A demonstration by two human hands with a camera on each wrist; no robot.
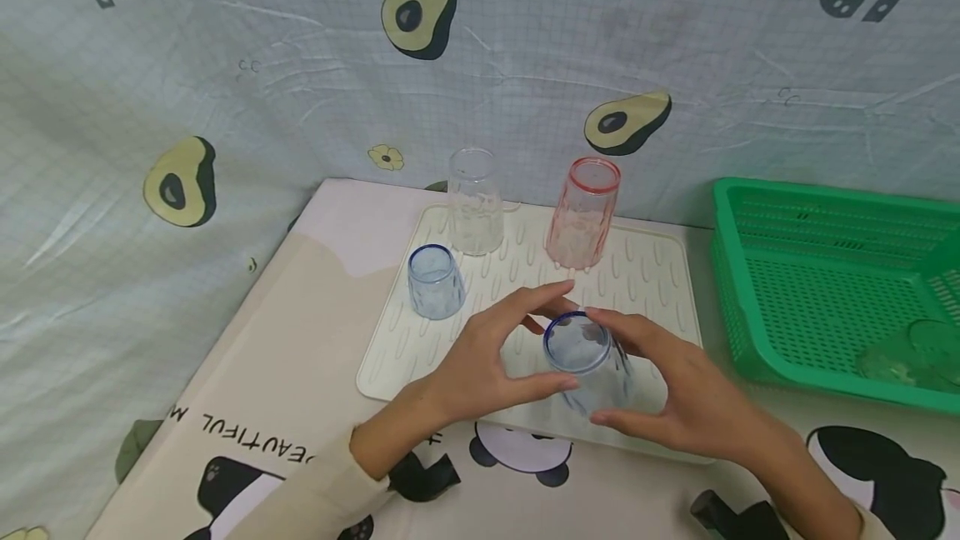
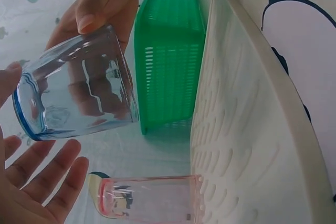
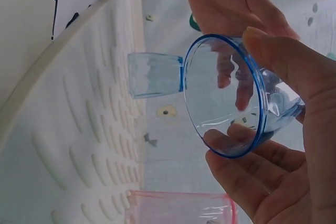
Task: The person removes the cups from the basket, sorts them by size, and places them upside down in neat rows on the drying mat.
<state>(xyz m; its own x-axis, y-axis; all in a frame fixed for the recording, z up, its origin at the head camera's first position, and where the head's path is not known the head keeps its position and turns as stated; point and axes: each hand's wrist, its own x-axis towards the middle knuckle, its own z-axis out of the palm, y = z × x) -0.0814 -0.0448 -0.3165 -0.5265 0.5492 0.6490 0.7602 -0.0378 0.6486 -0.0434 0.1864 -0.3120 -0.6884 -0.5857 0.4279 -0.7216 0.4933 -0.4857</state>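
My right hand [image 1: 675, 382] holds a clear glass with a blue edge [image 3: 226, 129], thumb on one side and fingers round the other; the glass leans over the white ribbed mat [image 1: 637, 290]. My left hand [image 1: 495, 348] is spread beside the same glass, its thumb tip right at the blue edge in the left wrist view and its other fingers extended. On the mat stand a small blue-edged glass [image 1: 437, 286], a tall clear glass [image 1: 476, 211] and a pink glass [image 1: 583, 219].
A green plastic basket [image 1: 772, 357] stands right of the mat, with a glass [image 1: 930, 348] lying inside. Behind hangs a cloth [image 1: 525, 48] printed with avocados. A printed cover [image 1: 315, 340] lies over the table.
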